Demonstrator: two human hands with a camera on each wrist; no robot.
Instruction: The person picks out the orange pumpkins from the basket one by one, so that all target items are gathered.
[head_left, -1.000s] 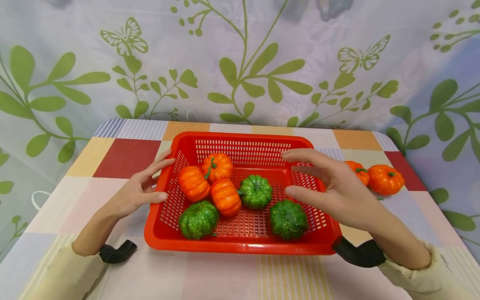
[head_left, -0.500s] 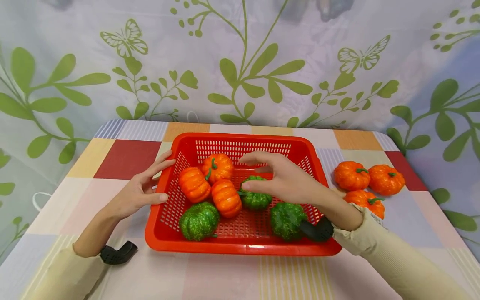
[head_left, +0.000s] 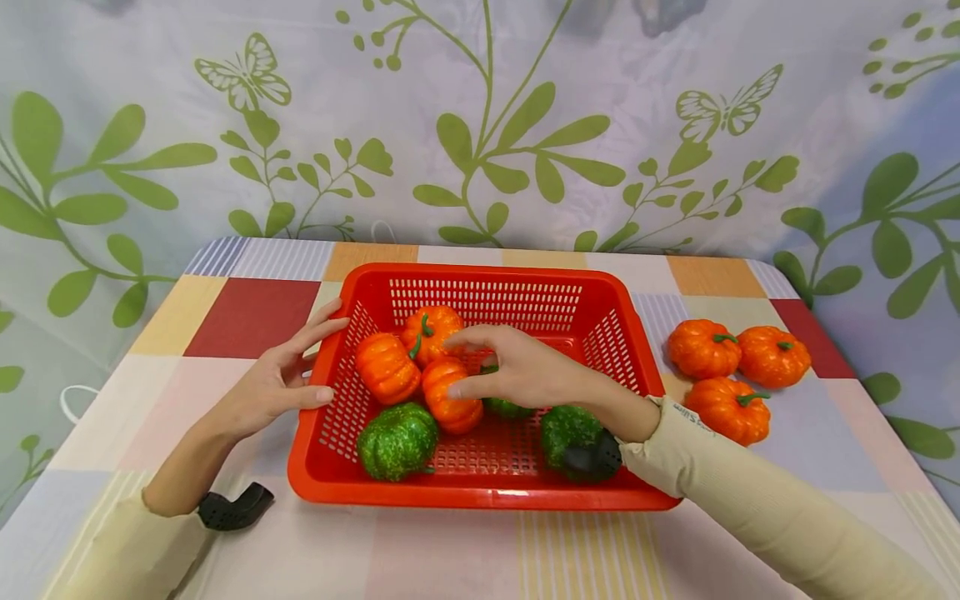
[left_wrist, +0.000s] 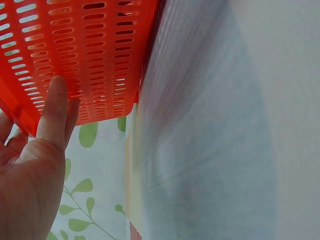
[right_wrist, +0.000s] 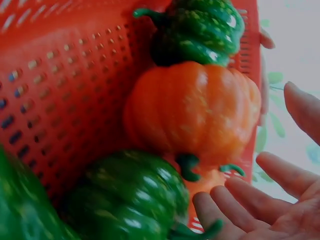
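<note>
A red plastic basket [head_left: 480, 498] holds orange and green pumpkins. My left hand [head_left: 281, 387] stays at its left side, with loosely extended fingers against the slotted outer wall [left_wrist: 90, 60]. Over the basket reaches my right hand [head_left: 517, 367], thumb and fingers spread apart, holding nothing. Nearest to it is an orange pumpkin [head_left: 447, 412], partly behind the thumb; the right wrist view shows a gap between fingers and pumpkin. Two more orange pumpkins [head_left: 386, 367] lie to the left. Beneath the right hand a green pumpkin [head_left: 510, 408] is mostly hidden. Another green pumpkin [head_left: 397, 442] sits front left.
At the basket's right end, a green pumpkin [head_left: 566, 429] is partly covered by the black wrist device [head_left: 596, 457]. Outside, three orange pumpkins [head_left: 727, 410] lie on the checked tablecloth [head_left: 817, 467]. A leaf-patterned curtain [head_left: 420, 108] hangs behind the table.
My right hand has moved left across the basket, from its right rim to above the front orange pumpkin. The three pumpkins outside came fully into sight. My left hand has stayed put.
</note>
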